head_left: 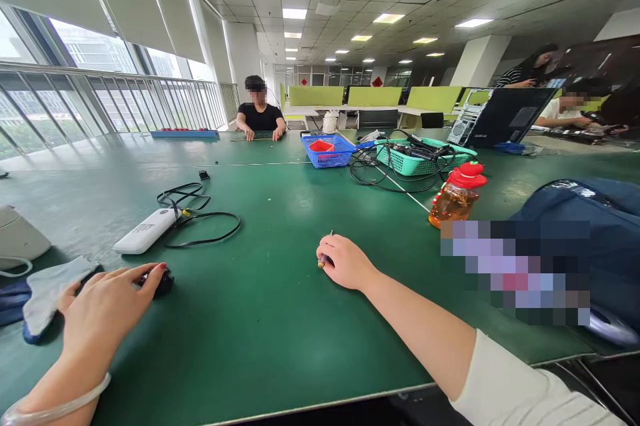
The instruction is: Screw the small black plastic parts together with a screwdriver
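My left hand [103, 303], with a pale bangle at the wrist, rests on the table's near left side. Its fingers curve around a small black object [164, 283], partly covered, whose kind I cannot make out. Over the middle of the table, my right hand [350, 263] is closed around a slim stick-like item [321, 264] with a brownish rounded end. Most of that item is hidden by the fingers; a thin tip pokes out beyond them. Beside my left hand lies a white and blue glove [53, 296]. A white power bank [149, 231] with a black cable lies beyond that hand.
On the green table [280, 339] are a blue basket [327, 154], a teal basket [413, 163] of cables, a red-lidded bottle [457, 196] and a dark blue bag [590, 246]. A black panel [515, 119] stands far right. A person [261, 113] sits opposite; others are at right.
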Available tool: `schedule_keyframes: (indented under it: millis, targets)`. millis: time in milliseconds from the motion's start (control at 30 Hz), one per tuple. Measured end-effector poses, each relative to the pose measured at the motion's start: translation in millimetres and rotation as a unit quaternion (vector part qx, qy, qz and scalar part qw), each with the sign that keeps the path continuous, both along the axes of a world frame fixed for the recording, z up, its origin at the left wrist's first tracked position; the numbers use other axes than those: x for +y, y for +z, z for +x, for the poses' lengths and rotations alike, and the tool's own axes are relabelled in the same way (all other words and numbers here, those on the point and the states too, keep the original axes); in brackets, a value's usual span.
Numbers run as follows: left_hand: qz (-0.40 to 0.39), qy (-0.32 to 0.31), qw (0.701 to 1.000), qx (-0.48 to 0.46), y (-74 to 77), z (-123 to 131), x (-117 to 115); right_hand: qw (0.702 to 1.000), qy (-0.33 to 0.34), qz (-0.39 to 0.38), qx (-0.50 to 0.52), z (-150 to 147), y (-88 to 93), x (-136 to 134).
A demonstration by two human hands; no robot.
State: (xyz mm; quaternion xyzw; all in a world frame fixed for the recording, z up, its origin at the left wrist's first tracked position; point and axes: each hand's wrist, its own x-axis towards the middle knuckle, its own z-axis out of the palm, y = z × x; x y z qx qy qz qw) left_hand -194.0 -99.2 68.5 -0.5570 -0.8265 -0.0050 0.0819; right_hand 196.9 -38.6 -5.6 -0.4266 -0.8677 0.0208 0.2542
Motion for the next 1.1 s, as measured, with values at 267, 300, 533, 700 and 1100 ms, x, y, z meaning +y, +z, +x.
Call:
schedule_keyframes:
  millis: [267, 300, 533, 700, 1100]
  targets:
    - [0.026, 0.042, 0.996, -0.079, -0.5, -3.7, 6.1, 1.0, 0.002, 0.006, -0.005, 0.0, -0.1, 0.0]
    - [0.017, 0.055, 0.992, -0.108, 0.0, -4.9, 7.0, 1.0, 0.002, 0.005, -0.005, 0.1, 0.1, 0.1]
    - [0.03, 0.065, 0.981, -0.181, -0.5, -7.8, 9.4, 1.0, 0.004, 0.005, -0.005, 0.0, 0.2, 0.2]
    - [-0.023, 0.046, 0.989, -0.14, -3.4, -9.4, 10.9, 1.0, 0.005, 0.006, -0.002, -0.4, 0.4, -0.2]
    - [-0.004, -0.077, 0.994, -0.08, -18.1, -23.4, 11.2, 1.0, 0.007, 0.003, 0.005, -1.0, 0.8, -0.3]
